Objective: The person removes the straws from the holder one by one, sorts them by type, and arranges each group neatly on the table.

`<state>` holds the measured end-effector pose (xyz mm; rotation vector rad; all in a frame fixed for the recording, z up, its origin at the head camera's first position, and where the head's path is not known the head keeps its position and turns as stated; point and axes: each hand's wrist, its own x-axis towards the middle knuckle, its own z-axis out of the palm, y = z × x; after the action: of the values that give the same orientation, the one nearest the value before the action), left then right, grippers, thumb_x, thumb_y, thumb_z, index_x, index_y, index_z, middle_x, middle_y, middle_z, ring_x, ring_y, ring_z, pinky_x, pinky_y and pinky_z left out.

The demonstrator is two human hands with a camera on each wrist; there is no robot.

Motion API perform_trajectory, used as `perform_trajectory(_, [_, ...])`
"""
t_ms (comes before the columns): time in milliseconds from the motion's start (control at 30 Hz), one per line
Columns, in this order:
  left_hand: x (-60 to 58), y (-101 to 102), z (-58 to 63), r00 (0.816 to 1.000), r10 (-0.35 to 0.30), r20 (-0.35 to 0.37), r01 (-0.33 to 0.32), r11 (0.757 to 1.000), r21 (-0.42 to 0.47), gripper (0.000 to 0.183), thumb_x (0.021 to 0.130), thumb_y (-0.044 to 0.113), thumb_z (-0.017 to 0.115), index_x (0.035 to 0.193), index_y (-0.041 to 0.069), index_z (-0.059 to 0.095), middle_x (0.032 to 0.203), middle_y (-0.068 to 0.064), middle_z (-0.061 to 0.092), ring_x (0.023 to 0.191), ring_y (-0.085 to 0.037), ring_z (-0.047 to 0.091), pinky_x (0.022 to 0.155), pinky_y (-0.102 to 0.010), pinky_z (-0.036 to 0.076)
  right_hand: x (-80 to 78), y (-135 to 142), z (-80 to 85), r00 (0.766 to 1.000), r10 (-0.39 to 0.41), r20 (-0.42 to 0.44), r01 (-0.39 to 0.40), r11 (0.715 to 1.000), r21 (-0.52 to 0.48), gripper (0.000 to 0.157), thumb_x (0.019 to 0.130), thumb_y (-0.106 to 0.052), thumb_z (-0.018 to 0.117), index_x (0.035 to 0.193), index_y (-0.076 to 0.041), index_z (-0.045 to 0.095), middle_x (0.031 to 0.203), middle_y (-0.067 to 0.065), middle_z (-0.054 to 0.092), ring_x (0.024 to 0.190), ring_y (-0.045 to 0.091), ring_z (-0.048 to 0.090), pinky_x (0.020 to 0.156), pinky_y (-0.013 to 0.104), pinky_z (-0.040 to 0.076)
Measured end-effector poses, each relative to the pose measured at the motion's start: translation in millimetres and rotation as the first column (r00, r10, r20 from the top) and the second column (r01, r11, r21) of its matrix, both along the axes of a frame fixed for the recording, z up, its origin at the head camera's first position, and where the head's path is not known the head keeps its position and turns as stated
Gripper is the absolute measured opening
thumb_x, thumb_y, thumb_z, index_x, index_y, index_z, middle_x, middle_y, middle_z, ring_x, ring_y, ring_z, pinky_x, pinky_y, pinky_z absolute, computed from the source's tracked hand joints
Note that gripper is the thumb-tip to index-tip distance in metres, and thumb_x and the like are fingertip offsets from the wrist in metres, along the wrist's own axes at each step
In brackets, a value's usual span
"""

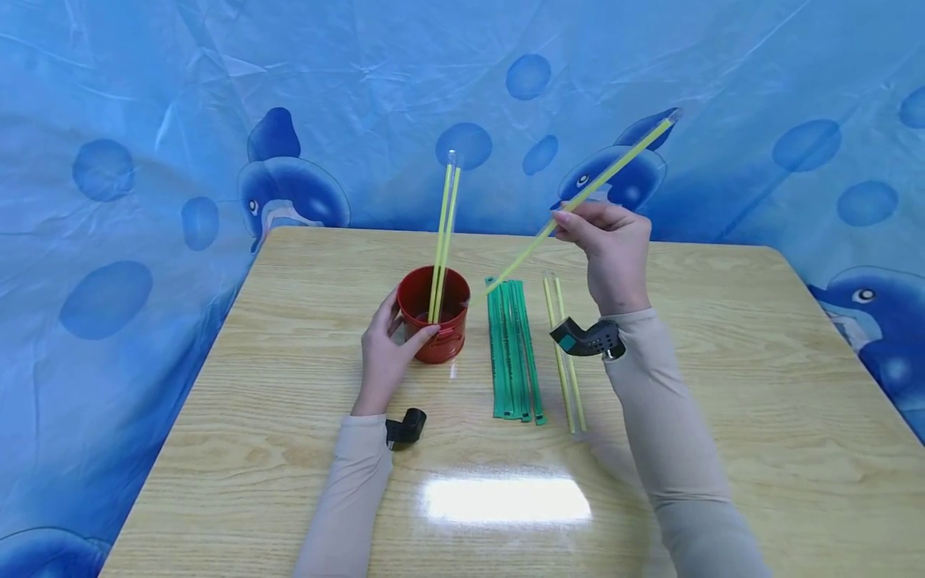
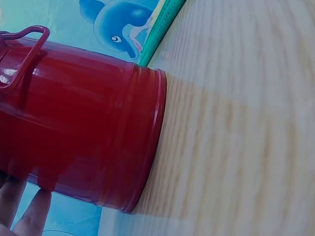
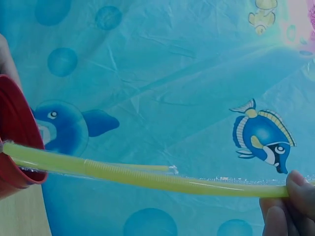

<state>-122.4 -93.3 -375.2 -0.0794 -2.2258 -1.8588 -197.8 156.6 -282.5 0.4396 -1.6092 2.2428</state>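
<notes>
My left hand point(image 1: 388, 349) grips the red bucket point(image 1: 454, 341) at its left side, thumb near the rim. The bucket stands upright on the table. In the left wrist view, fingers point(image 2: 34, 214) lie against its wall. Two yellow straws in clear wrap point(image 1: 442, 233) lean upright inside the bucket and stick out well above it. Up to the right, my right hand point(image 1: 614, 249) pinches another wrapped yellow straw point(image 1: 614, 170) between thumb and fingers. This straw slants down left, its lower end close to the bucket's right side. In the right wrist view, the held straw point(image 3: 187, 184) overlaps the bucket's mouth.
Right of the bucket lie several long green packets point(image 1: 509, 345) side by side on the wooden table point(image 1: 289, 385). Beside them are more wrapped yellow straws point(image 1: 566, 393), under the right wrist's black camera point(image 1: 585, 337). A blue dolphin-print sheet point(image 1: 405, 72) hangs behind the table.
</notes>
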Motion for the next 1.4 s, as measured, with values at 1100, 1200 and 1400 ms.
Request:
perform_trajectory(1100, [-1.2,0,0.4,1.000,-0.003,0.005,0.003,1.000,0.007,0.072,0.081,0.007,0.074,0.142,-0.003,0.036,0.142,-0.019,0.042,0.128,-0.032,0.043,0.106,-0.041,0.036,4.6,35,-2.1,0.986,0.088,0.141,-0.075,0.992,-0.097,0.006,0.081,0.006,0.069,0.084,0.010,0.071,0.082,0.016,0.070,0.073,0.021,0.068,0.068,0.028,0.057])
perform_trajectory(1200, [-1.3,0,0.4,1.000,-0.005,0.002,0.005,1.000,0.010,0.072,0.081,0.007,0.074,0.142,-0.003,0.036,0.142,-0.019,0.042,0.128,-0.033,0.043,0.106,-0.042,0.036,5.8,40,-3.8,0.983,0.093,0.157,-0.077,0.991,-0.106,0.006,0.081,0.006,0.069,0.085,0.010,0.071,0.084,0.016,0.070,0.075,0.022,0.068,0.068,0.028,0.057])
perform_trajectory(1400, [-1.5,0,0.0,1.000,-0.007,-0.005,0.007,1.000,0.014,0.072,0.081,0.006,0.074,0.142,-0.004,0.036,0.142,-0.020,0.042,0.129,-0.033,0.042,0.106,-0.043,0.036,9.5,54,-10.8,0.974,0.087,0.207,-0.066,0.992,-0.103,0.006,0.082,0.006,0.069,0.086,0.009,0.071,0.082,0.014,0.070,0.074,0.020,0.068,0.068,0.028,0.057])
